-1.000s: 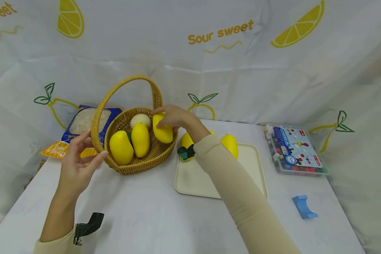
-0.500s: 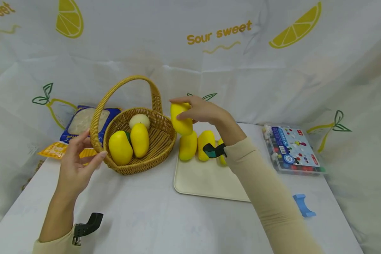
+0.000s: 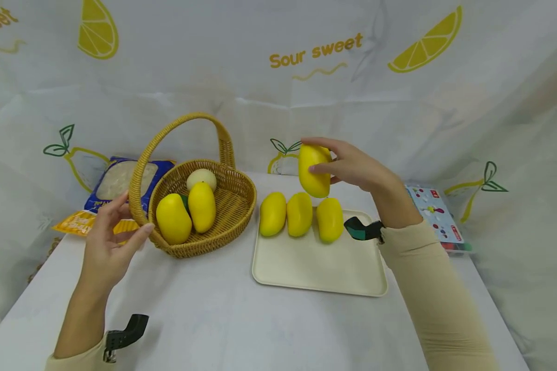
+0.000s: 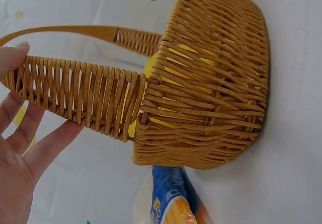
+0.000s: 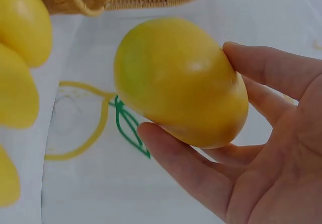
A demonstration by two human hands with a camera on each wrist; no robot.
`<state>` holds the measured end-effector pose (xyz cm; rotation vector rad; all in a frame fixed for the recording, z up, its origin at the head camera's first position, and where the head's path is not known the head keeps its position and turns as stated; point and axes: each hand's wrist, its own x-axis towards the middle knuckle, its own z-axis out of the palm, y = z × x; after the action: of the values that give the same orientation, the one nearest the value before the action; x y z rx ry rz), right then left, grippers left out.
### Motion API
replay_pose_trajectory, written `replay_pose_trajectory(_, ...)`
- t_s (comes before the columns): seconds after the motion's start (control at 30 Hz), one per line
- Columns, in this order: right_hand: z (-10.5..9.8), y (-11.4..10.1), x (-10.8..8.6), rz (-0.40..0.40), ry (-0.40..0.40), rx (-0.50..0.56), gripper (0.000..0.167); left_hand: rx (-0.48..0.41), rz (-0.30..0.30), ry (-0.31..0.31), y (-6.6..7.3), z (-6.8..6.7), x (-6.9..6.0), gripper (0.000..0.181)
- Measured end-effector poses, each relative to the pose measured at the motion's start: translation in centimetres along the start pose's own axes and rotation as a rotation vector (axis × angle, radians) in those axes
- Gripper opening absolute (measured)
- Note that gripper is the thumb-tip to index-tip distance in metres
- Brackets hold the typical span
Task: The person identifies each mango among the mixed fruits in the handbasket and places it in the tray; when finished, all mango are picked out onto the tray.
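Note:
My right hand (image 3: 353, 164) holds a yellow mango (image 3: 313, 178) in the air above the back of a cream tray (image 3: 315, 268). In the right wrist view the same mango (image 5: 176, 83) sits between thumb and fingers. Three mangoes lie in a row on the tray, the rightmost mango (image 3: 329, 220) nearest below the held one. On the left, my left hand (image 3: 109, 245) grips the handle of a wicker basket (image 3: 204, 251) at its lower left side. Inside the basket are two mangoes (image 3: 201, 207), a pale round fruit (image 3: 201, 178) and something dark green, mostly hidden.
Behind the basket lies a blue bag (image 3: 120, 180), with an orange packet (image 3: 76, 222) in front of it. At the right, a clear case with a printed label (image 3: 438, 211) is partly covered by my right arm. A white printed cloth (image 3: 241, 123) hangs behind the table.
My right hand has lifted a mango out of the basket and carried it right, over the tray. My left hand has stayed at the basket handle.

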<state>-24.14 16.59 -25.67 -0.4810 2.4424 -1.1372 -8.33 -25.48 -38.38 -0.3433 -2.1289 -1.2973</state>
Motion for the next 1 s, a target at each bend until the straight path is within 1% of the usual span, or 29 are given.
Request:
replay_pose_trajectory(0.1, -0.9, 1.1, -1.2, 0.017, 0.032, -0.02, 0.064, 0.003, 0.005, -0.001, 0.0, 0.0, 0.1, 0.082)
replay_pose_trajectory(0.23, -1.8, 2.7, -2.8, 0.019, 0.067, -0.045, 0.064, 0.002, 0.008, -0.004, 0.2, 0.0, 0.2, 0.081)
replay_pose_trajectory(0.33, -2.3, 3.9, -3.8, 0.035, 0.09, -0.047, 0.063, 0.006, 0.0, -0.005, 0.5, -0.1, 0.2, 0.081)
replay_pose_trajectory(0.5, -2.6, 6.3, -5.1, 0.1, 0.125, -0.056, 0.063, 0.004, 0.016, -0.007, 0.6, -0.2, 0.1, 0.078)
replay_pose_trajectory(0.6, -2.5, 8.0, -5.6, 0.134, 0.141, -0.067, 0.062, -0.007, 0.025, -0.006, 0.5, -0.3, 0.1, 0.078)
replay_pose_trajectory(0.73, -2.1, 10.3, -6.1, 0.147, 0.15, -0.049, 0.063, -0.017, 0.033, -0.001, 0.4, -0.4, 0.1, 0.078)
replay_pose_trajectory(0.8, -1.9, 11.3, -6.2, 0.156, 0.152, -0.043, 0.065, -0.021, 0.033, 0.0, 0.5, -0.3, 0.1, 0.078)
replay_pose_trajectory(1.0, -1.0, 13.9, -6.5, 0.234, 0.138, -0.05, 0.076, -0.002, 0.018, -0.01, 0.5, -0.2, 0.1, 0.078)
